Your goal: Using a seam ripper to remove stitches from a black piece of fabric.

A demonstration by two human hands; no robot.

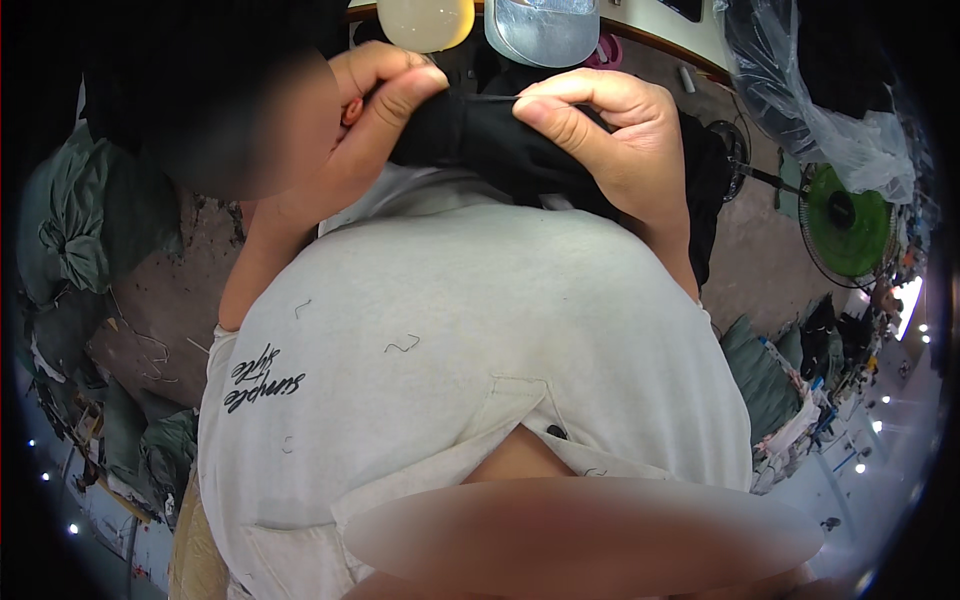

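Black cloth hangs between my two hands over the front of my light shirt. My left hand is closed in a pinch at the cloth's left upper edge. Against the fingers of that hand lies a small orange-red thing, too little of it showing to name. My right hand pinches the cloth's upper edge with thumb and forefinger. A thin, taut dark edge or strand runs between the two pinches. Folds hide the rest of the cloth.
Beyond my hands are a pale rounded thing, a silvery container and a white tabletop. A green fan and clear plastic sheeting are at right. Dark green tied bundles lie at left.
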